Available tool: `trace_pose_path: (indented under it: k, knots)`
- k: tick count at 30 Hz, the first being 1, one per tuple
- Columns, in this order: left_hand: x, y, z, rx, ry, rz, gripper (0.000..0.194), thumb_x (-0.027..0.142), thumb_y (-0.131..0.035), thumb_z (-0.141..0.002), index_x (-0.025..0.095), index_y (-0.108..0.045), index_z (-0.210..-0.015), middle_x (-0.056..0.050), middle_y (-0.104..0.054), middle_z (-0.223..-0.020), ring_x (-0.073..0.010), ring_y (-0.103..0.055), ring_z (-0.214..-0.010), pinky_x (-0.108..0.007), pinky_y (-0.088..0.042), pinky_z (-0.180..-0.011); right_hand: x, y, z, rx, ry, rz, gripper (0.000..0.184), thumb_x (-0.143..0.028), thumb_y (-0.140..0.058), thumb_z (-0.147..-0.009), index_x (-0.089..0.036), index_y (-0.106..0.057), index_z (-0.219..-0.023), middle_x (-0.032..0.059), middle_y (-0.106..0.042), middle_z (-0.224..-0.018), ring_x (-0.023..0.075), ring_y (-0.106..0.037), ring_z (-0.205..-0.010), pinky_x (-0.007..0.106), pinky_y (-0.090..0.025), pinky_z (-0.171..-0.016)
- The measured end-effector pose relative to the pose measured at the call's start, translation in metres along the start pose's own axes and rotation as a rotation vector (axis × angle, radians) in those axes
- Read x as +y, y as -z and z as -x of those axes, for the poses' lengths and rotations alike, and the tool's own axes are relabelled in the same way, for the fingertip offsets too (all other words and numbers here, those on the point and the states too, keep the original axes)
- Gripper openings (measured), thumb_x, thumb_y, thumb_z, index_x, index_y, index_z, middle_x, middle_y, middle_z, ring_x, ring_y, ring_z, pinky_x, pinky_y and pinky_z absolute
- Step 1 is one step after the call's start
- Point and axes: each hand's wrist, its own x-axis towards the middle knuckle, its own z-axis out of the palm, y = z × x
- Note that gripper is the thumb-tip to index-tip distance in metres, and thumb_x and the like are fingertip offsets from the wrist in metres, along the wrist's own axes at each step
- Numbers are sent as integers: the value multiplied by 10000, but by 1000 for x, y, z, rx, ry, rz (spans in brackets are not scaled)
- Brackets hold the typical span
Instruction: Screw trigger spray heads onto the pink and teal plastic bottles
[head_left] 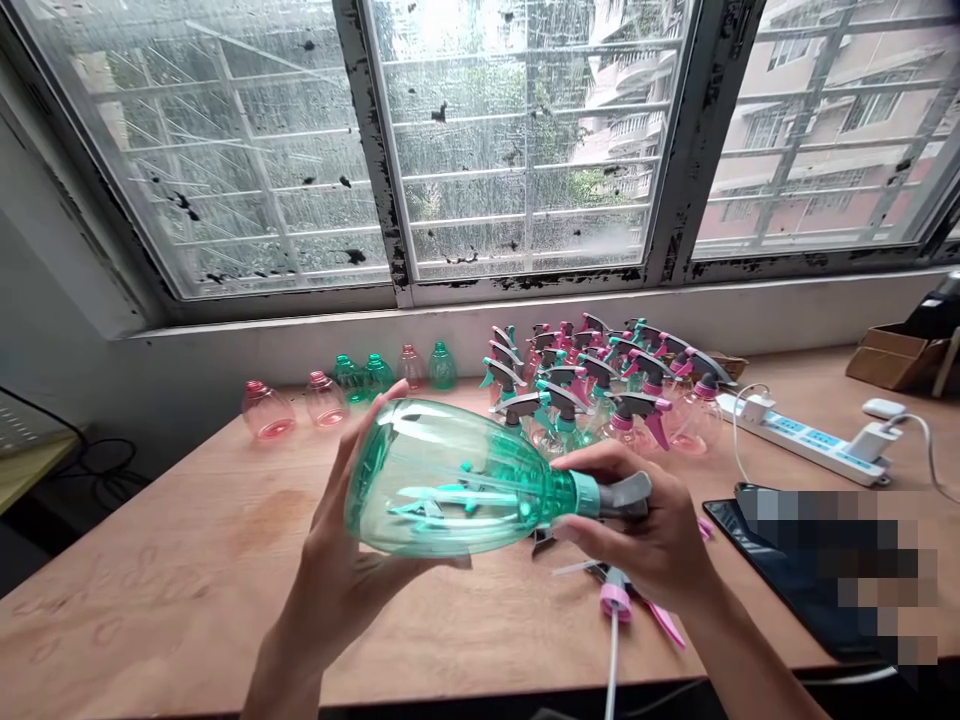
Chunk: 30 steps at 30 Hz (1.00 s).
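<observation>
A clear green spray bottle point(450, 470) lies on its side in the air above the table, its neck pointing right. My left hand point(337, 550) grips its wide base, fingers behind and thumb underneath. My right hand point(645, 540) is closed around the neck end, at the teal collar point(585, 493) and grey spray head point(626, 494). A straw shows faintly inside the bottle. Below my right hand, a loose pink-collared spray head point(616, 597) rests on the table with its straw toward me. Other spray-head parts near it are partly hidden by the hand.
Many assembled spray bottles point(600, 375) crowd the back middle. Open pink bottles point(268, 412) and green bottles point(442, 367) stand back left. A white power strip point(806, 440), a black tablet point(795, 570) and a cardboard box point(900, 358) occupy the right. Windows line the back wall.
</observation>
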Motion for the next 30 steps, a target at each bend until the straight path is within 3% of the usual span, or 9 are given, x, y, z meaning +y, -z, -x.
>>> trace_pose_path:
  k: [4, 8, 12, 19, 21, 25, 27, 30]
  knots:
    - [-5, 2, 4, -22, -34, 31, 1023, 325, -870, -921, 458, -242, -1718, -79, -432, -1756, -359, -434, -1604, -587, -421, -1300, 1, 2, 0, -33, -121, -116, 249, -324, -933, -860, -256, -796, -1058, -35, -708, -705, 111, -600, -511, 189, -470, -459]
    - [4, 3, 1, -43, 28, 6, 1196, 514, -968, -760, 390, -268, -1722, -119, -429, -1747, -437, -435, -1586, -671, -408, -1294, -1, 0, 0, -27, -71, -65, 280, -249, -947, -833, -253, -795, -1068, -38, -711, -704, 111, -607, -501, 192, -476, -460]
    - [9, 3, -3, -58, 63, -24, 1146, 561, -957, -752, 393, -332, -1697, -100, -430, -1747, -443, -413, -1601, -674, -388, -1311, -2, 0, -1, -33, -33, -15, 294, -207, -944, -831, -266, -793, -1077, -45, -722, -713, 106, -624, -507, 181, -494, -474]
    - [-7, 5, 9, -77, -75, 34, 1050, 180, -796, -972, 470, -135, -1733, -89, -318, -1816, -346, -352, -1660, -583, -455, -1277, -3, 4, -4, -45, -113, -51, 236, -272, -933, -847, -238, -787, -1030, -52, -692, -678, 106, -623, -486, 177, -488, -447]
    - [-5, 4, 9, -79, -15, 3, 1136, 286, -880, -909, 445, -123, -1741, -110, -324, -1812, -385, -358, -1652, -627, -455, -1269, -5, 2, -4, -17, -115, -14, 248, -269, -937, -832, -233, -789, -1029, -42, -700, -685, 118, -625, -501, 195, -492, -457]
    - [4, 4, 6, -108, 87, -27, 1290, 578, -954, -743, 405, -159, -1745, -133, -320, -1810, -475, -323, -1646, -748, -337, -1296, -7, 0, -3, 8, -94, 58, 294, -263, -968, -785, -231, -803, -1027, -19, -725, -725, 130, -615, -552, 211, -501, -493]
    - [5, 5, 5, -119, 87, -23, 1211, 569, -925, -789, 417, -187, -1738, -127, -290, -1823, -461, -344, -1638, -722, -373, -1288, -5, 1, -3, -14, -92, 42, 290, -275, -963, -798, -231, -794, -1029, -26, -721, -718, 124, -619, -532, 201, -501, -474]
    - [-1, 6, 6, -139, 23, 10, 1146, 400, -891, -888, 457, -127, -1739, -111, -224, -1846, -408, -369, -1636, -665, -417, -1279, -2, 3, -4, -60, -126, -29, 276, -294, -941, -833, -224, -780, -1045, -36, -718, -721, 116, -636, -496, 194, -526, -452]
